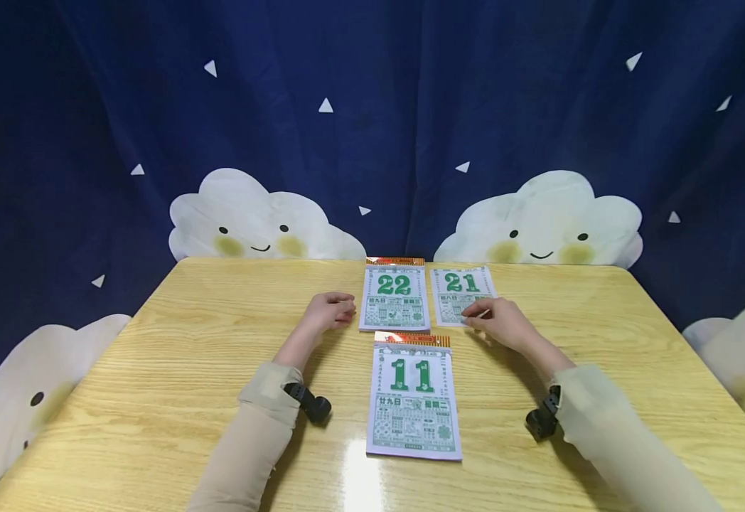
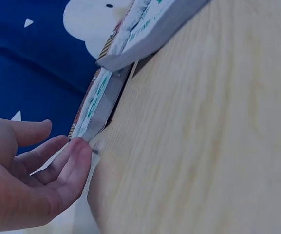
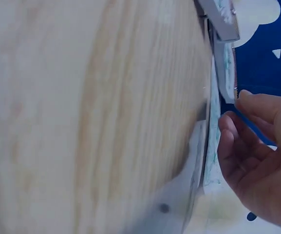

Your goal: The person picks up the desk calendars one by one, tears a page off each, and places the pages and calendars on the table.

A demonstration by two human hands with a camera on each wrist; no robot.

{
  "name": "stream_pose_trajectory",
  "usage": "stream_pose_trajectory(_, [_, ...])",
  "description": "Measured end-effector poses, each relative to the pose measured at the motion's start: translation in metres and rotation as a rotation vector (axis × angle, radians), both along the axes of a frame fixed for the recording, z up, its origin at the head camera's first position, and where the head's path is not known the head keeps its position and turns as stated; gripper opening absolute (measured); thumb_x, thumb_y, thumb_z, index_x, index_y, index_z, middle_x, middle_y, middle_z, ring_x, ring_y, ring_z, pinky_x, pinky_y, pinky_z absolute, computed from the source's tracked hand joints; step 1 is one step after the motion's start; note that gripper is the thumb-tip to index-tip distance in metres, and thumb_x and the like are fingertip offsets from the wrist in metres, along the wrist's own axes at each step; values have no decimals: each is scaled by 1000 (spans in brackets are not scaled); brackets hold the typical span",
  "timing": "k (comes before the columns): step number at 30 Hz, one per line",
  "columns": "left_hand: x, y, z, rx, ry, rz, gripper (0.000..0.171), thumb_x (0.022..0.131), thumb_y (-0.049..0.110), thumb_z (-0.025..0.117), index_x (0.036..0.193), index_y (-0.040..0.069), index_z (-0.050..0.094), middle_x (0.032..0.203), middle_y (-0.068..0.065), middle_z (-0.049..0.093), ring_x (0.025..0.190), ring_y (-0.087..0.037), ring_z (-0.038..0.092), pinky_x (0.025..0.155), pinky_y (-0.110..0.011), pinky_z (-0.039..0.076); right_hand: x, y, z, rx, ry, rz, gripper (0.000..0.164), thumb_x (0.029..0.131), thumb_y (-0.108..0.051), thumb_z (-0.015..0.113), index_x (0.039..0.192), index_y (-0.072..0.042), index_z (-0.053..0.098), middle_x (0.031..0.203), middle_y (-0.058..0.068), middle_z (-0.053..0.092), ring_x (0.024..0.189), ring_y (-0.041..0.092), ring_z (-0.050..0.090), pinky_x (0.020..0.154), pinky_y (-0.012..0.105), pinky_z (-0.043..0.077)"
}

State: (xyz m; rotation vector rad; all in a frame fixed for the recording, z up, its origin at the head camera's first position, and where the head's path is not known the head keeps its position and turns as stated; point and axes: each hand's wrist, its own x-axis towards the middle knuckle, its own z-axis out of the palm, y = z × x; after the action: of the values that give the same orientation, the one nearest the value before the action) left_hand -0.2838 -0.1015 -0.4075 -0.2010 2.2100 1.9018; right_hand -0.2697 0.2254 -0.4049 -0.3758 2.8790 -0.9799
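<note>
A thick tear-off calendar pad showing a green 22 lies at the back of the table. To its right is a loose calendar sheet marked 21, flat on the wood. In front of both lies another calendar pad marked 11, topped by a red and gold strip. My left hand hovers just left of the 22 pad, fingers loosely bent and holding nothing. Over the lower right corner of the 21 sheet is my right hand. The right wrist view shows its thumb apart from its relaxed fingers.
The wooden table ends at the back against a dark blue curtain with white triangles and smiling clouds. Light glares off the tabletop near the front. Small black cameras are strapped to both wrists.
</note>
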Motion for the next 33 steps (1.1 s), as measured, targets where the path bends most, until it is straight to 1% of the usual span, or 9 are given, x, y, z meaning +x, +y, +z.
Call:
stream_pose_trajectory(3, [5,-5,-2,-13,-4,-33,33,91,10,52,121,-5,53,108,-23,60,71,-14,58,73,-29,54,4,0,0,-28,-54,-10,22,86,-20,61,103,-6,66,95,9,63,71,18,55,55,28,47])
stream_pose_trajectory(7, [12,-8,-1,-44,8,-74,32,90,8,53,119,-6,54,101,-21,61,66,-13,57,67,-29,54,12,-2,3,-72,-118,-28,23,87,-19,60,104,-5,65,94,10,62,69,18,54,55,28,48])
stream_pose_trajectory(12, [21,-8,-1,-64,10,-131,32,90,9,52,119,-5,53,98,-18,60,68,-15,58,67,-29,54,23,-6,7,-137,-201,-59,25,87,-18,59,106,-1,63,94,11,60,70,19,55,59,28,49])
stream_pose_trajectory(14, [25,-8,-2,-62,3,-142,32,89,8,53,119,-5,54,99,-18,60,69,-15,58,68,-29,55,27,-8,7,-160,-225,-64,27,87,-18,60,106,0,63,94,12,60,71,18,55,61,28,50])
stream_pose_trajectory(20, [35,-9,-2,-83,1,-170,31,89,7,53,117,-7,54,96,-20,60,69,-18,60,67,-32,56,36,-10,5,-174,-242,-72,26,86,-17,60,106,1,63,91,10,61,68,17,55,57,28,48])
stream_pose_trajectory(25, [43,-7,0,-104,-16,-220,31,89,7,53,116,-7,55,96,-20,61,72,-20,62,68,-33,56,42,-12,4,-183,-256,-68,26,86,-15,60,105,3,63,91,10,63,68,16,56,57,27,47])
stream_pose_trajectory(33, [55,-3,0,-126,-7,-317,31,88,7,55,115,-9,55,98,-21,62,74,-21,63,70,-34,56,55,-21,8,-241,-293,-65,30,85,-14,60,106,7,62,88,12,64,68,16,57,60,29,49])
